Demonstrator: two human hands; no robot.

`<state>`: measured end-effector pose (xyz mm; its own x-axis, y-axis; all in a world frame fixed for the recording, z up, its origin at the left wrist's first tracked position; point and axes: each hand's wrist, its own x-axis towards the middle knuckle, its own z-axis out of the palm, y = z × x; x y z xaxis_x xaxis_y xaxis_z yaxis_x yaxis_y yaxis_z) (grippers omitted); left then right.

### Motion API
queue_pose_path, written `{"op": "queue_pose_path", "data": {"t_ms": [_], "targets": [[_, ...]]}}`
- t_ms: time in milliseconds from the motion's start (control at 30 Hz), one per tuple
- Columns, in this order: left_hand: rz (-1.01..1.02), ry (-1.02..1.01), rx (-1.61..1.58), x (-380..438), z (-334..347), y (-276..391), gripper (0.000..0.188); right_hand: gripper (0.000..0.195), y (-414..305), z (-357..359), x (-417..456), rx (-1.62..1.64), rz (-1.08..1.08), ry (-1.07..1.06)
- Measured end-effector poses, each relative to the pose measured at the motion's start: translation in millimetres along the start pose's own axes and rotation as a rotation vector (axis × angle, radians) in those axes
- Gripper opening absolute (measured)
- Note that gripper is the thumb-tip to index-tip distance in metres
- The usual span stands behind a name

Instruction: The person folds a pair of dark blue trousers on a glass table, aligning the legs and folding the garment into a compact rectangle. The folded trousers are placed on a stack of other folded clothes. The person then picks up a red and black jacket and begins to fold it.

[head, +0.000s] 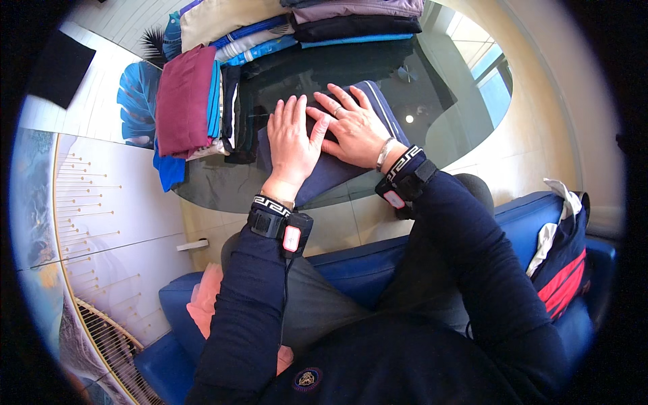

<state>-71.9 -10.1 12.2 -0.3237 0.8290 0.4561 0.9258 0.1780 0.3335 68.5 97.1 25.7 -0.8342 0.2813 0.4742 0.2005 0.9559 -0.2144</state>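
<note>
A folded navy garment (pixel 331 174) with pale piping along its right side lies on the dark glass table (pixel 212 190) before me. My left hand (pixel 292 139) rests palm down on its left part, thumb out towards the right. Flat on the upper part of the cloth is my right hand (pixel 358 129), fingers spread and pointing up and left. The two hands almost meet at the thumbs, and the cloth beneath them is hidden. Neither hand grips anything.
Left of my hands stands a folded stack topped by a maroon cloth (pixel 183 101). Farther back are folded stacks with a cream cloth (pixel 223 20) and a black one (pixel 354 28). A striped garment (pixel 562 268) lies on the blue seat (pixel 526 217); peach fabric (pixel 205 298) is at left.
</note>
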Motion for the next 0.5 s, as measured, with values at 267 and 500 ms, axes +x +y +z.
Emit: {"op": "queue_pose_path", "data": {"t_ms": [267, 500], "targets": [[0.011, -0.013, 0.107, -0.9, 2.8, 1.8, 0.068, 0.055, 24.7, 4.2, 2.1, -0.114, 0.167, 0.026], [0.006, -0.021, 0.092, -0.5, 0.1, 3.3, 0.067, 0.064, 37.1, 9.8, 0.4, 0.037, 0.450, 0.024]]}}
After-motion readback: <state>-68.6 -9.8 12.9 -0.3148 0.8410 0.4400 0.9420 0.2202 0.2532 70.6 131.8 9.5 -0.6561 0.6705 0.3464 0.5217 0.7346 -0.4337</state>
